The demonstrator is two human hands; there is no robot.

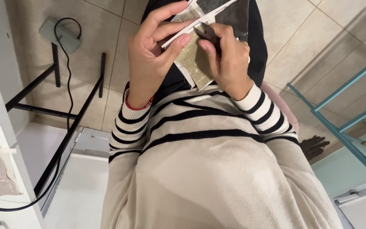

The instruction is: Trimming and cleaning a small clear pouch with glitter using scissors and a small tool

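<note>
Striped sweater (200, 169) fills the near view; above it a gold glitter sheet (193, 63) runs long toward the upper right. Left hand (151, 55) pinches its white edge (fingers closed); right hand (229, 59) grips small dark scissors (210, 36) touching the sheet. Black cable (66, 76) lies apart on the tiled floor (318, 38).

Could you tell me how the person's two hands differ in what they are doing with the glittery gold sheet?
The left hand pinches the white edge of the glittery gold sheet with fingers extended; the right hand is curled, gripping a small dark tool against it. Only the left wrist wears a red band. Both wear striped cuffs.
</note>
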